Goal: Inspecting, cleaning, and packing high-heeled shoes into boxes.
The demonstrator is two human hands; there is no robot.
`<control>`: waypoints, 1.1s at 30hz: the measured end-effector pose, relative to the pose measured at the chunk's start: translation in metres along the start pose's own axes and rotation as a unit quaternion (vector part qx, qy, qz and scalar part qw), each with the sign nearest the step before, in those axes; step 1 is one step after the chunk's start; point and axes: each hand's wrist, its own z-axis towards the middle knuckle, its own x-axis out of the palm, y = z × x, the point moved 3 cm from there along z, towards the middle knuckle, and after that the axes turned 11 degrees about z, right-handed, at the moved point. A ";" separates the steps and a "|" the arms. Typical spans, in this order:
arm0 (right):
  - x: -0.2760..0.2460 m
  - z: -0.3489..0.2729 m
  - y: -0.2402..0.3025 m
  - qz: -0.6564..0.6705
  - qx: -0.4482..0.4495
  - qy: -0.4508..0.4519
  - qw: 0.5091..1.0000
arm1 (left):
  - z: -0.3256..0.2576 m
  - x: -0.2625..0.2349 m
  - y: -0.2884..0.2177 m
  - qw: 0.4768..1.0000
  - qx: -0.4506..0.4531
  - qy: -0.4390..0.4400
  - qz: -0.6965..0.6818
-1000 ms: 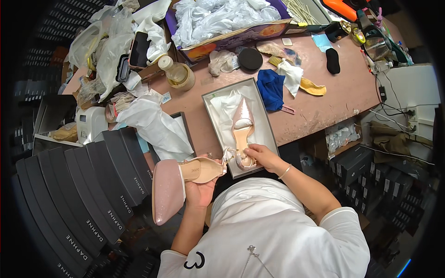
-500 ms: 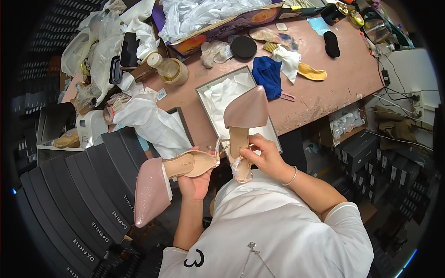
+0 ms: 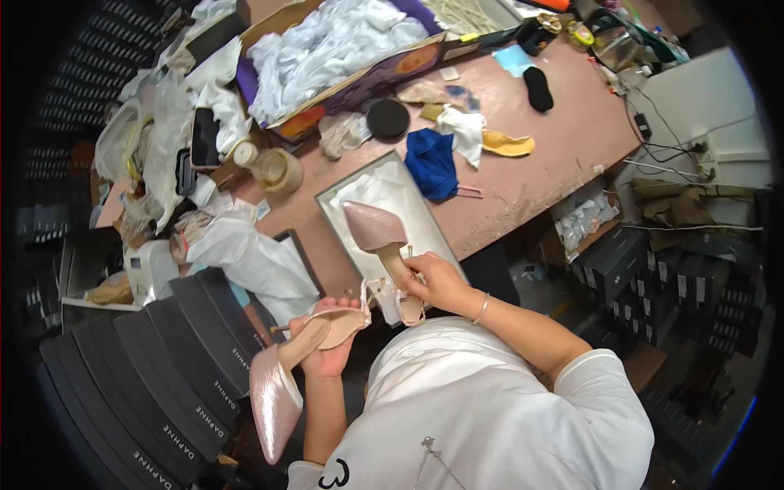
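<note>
My left hand (image 3: 328, 356) is closed around the heel half of a pink shimmering pointed pump (image 3: 276, 402), its toe pointing toward the lower left. In my right hand (image 3: 439, 284) is the matching pump (image 3: 376, 228), gripped at the middle of its beige sole, with its toe over an open shoe box (image 3: 441, 237). Wrapped straps at the two heel ends meet between my hands. White tissue paper (image 3: 393, 189) lines the grey-edged box, which lies on the table beyond the shoes.
Black shoe boxes (image 3: 139, 384) stand in a row at the left. On the pinkish table (image 3: 531, 180) are a blue cloth (image 3: 431, 165), a black round lid (image 3: 388, 120), a jar (image 3: 278, 170) and crumpled white paper (image 3: 253, 245). A carton of white tissue (image 3: 335, 53) stands at the back.
The right-hand pump has come lower and tilted, its toe swinging left over the box. The left-hand pump's toe now points more steeply down. My view has shifted slightly.
</note>
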 end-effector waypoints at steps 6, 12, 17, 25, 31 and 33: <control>-0.030 -0.015 -0.003 -0.039 -0.038 -0.065 0.996 | -0.001 0.011 -0.004 1.000 -0.002 -0.029 -0.002; -0.091 -0.037 0.000 0.004 -0.035 -0.228 0.973 | 0.006 0.019 0.003 1.000 0.015 0.007 0.020; -0.159 0.005 -0.041 0.173 0.052 -0.313 0.932 | 0.003 0.037 0.007 0.997 0.057 0.021 -0.045; -0.211 0.118 -0.192 0.014 0.132 -0.270 0.954 | 0.027 0.069 0.047 0.991 0.123 -0.030 -0.053; -0.194 0.102 -0.146 -0.136 0.046 -0.160 0.977 | 0.032 0.105 0.096 0.977 0.168 -0.115 -0.067; -0.204 0.104 -0.139 -0.096 -0.016 -0.151 0.984 | 0.031 0.127 0.108 0.973 0.181 -0.122 -0.072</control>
